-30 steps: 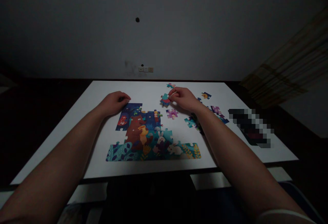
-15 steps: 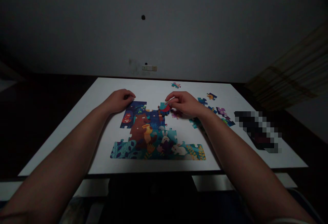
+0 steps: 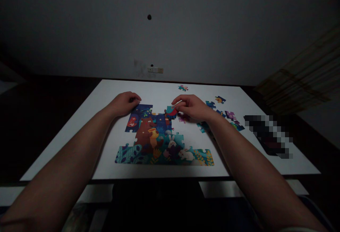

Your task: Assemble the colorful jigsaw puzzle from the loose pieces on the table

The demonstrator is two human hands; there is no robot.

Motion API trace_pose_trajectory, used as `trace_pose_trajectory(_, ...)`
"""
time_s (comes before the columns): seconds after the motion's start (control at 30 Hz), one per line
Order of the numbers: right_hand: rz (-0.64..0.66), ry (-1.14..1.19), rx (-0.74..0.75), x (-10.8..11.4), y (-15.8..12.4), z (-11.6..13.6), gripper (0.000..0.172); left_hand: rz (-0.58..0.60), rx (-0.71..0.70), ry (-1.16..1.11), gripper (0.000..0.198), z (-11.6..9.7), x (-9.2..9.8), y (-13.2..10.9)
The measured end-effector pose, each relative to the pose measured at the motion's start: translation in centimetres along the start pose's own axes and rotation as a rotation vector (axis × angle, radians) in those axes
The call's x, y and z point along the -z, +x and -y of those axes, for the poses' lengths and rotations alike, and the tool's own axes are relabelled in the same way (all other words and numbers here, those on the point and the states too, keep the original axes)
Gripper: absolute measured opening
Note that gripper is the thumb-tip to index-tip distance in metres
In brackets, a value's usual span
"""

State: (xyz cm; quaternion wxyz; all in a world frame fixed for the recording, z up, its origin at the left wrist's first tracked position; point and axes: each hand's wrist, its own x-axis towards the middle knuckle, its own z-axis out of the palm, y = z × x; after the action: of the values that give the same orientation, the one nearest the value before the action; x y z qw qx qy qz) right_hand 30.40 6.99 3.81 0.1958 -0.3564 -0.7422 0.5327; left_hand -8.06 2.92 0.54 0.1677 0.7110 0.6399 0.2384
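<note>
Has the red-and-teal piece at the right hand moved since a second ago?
Yes: against the assembled puzzle, the red-and-teal piece moved left and downward in view, to the puzzle's upper right.

Dim room, probably in a home, patterned curtain (image 3: 302, 60), scuffed wall (image 3: 212, 30), wall sockets (image 3: 155, 70), white table (image 3: 159, 172)

Smudges (image 3: 139, 69) mark a far gray wall (image 3: 212, 30) beside a row of sockets (image 3: 155, 70), below a round dark spot (image 3: 149, 17); at right, a striped curtain (image 3: 305, 65) hangs beyond a white table (image 3: 164, 172) bearing a dark, pixelated object (image 3: 265, 136).
</note>
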Motion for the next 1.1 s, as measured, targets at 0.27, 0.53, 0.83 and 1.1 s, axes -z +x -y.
trace_pose_trajectory(0.27,0.020,0.047,-0.008,0.0,0.0,-0.3,0.030,0.014,-0.003,0.009,0.039,-0.6,0.2,-0.2)
trace_pose_trajectory(0.53,0.003,0.022,0.014,0.1,0.3,-1.3,0.029,0.018,0.000,0.024,0.036,-1.1,0.4,-0.5)
trace_pose_trajectory(0.83,-0.024,0.009,-0.015,0.0,0.1,-0.6,0.030,0.022,0.005,0.020,0.035,-0.9,0.3,-0.4)
trace_pose_trajectory(1.1,-0.062,0.008,0.037,0.3,0.3,-1.4,0.030,0.017,0.002,0.021,0.036,-1.3,0.4,-0.5)
